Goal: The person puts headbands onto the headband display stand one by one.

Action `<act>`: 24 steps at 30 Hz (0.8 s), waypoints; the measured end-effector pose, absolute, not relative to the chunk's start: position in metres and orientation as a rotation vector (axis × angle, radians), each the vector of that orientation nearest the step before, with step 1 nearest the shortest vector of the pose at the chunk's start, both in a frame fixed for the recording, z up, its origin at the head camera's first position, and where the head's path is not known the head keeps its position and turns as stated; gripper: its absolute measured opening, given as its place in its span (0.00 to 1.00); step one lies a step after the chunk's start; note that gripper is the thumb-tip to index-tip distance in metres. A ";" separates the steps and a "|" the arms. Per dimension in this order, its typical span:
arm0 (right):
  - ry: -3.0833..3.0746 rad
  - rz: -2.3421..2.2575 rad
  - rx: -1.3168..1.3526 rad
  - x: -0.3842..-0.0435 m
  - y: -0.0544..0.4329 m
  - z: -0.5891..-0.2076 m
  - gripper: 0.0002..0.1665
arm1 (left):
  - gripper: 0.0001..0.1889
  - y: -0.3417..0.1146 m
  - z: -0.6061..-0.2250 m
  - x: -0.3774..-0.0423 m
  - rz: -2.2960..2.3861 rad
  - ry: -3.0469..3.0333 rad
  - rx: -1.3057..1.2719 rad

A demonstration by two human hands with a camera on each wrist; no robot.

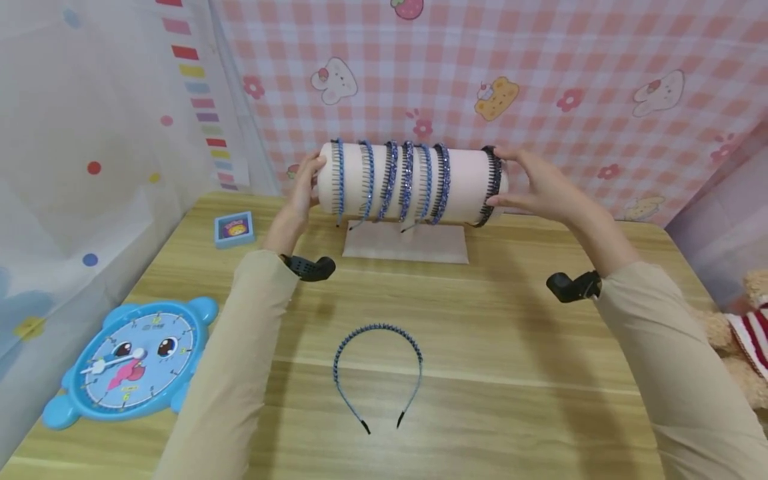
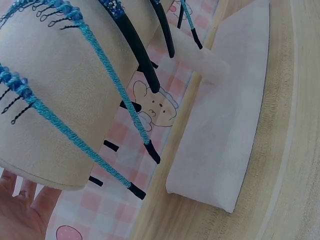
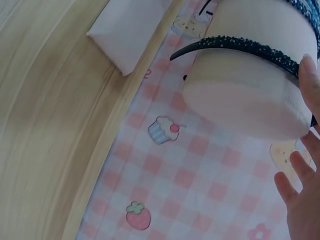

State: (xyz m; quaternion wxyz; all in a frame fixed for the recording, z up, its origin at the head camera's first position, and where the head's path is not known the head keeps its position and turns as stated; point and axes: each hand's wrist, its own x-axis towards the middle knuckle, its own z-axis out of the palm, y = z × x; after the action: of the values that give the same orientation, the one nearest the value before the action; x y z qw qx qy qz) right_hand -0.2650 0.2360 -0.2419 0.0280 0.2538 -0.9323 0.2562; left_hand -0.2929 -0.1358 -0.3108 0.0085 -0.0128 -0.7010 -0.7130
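Observation:
A pale cylindrical headband stand [image 1: 465, 180] carries several blue beaded headbands [image 1: 443, 183] with comb teeth. At its right end sits a black headband [image 1: 493, 187] with small sparkling stones. My right hand [image 1: 543, 187] holds this black one, index finger at the top and thumb lower on the band; in the right wrist view, the thumb [image 3: 309, 82] lies against it and other fingers are spread. My left hand [image 1: 303, 187] grips the stand's left end; its fingertips are partly hidden behind that end in the left wrist view. Another blue beaded headband [image 1: 379, 327] lies on the table nearer me.
The stand's flat white base [image 1: 405, 241] rests near the back of the wooden table [image 1: 480, 413]. On the left are a blue animal-shaped clock [image 1: 138, 360] and a small blue square frame [image 1: 234, 230]. A teddy bear [image 1: 744, 333] sits at the right edge. Pink checked cloth [image 1: 420, 80] hangs behind.

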 end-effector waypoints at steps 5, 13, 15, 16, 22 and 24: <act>-2.865 0.715 0.808 -0.271 0.221 -0.240 0.46 | 0.29 -0.137 -0.311 -0.293 -2.236 -2.176 -0.035; -2.824 0.563 0.854 -0.277 0.205 -0.241 0.45 | 0.29 -0.137 -0.311 -0.293 -2.244 -2.166 -0.041; -2.836 0.542 0.850 -0.277 0.202 -0.241 0.46 | 0.28 -0.137 -0.312 -0.293 -2.250 -2.163 -0.045; -2.856 0.541 0.836 -0.277 0.201 -0.241 0.46 | 0.28 -0.137 -0.312 -0.293 -2.252 -2.163 -0.045; -2.935 0.541 0.781 -0.275 0.197 -0.240 0.48 | 0.28 -0.137 -0.313 -0.293 -2.244 -2.156 -0.039; -2.934 0.551 0.767 -0.272 0.196 -0.241 0.50 | 0.28 -0.137 -0.312 -0.293 -2.233 -2.166 -0.045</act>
State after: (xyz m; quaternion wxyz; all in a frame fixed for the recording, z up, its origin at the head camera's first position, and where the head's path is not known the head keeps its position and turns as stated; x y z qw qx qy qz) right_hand -0.2720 0.1965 -0.2411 0.0298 0.2486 -0.9515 0.1786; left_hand -0.2933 -0.1367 -0.3125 0.0152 -0.0145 -0.6962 -0.7175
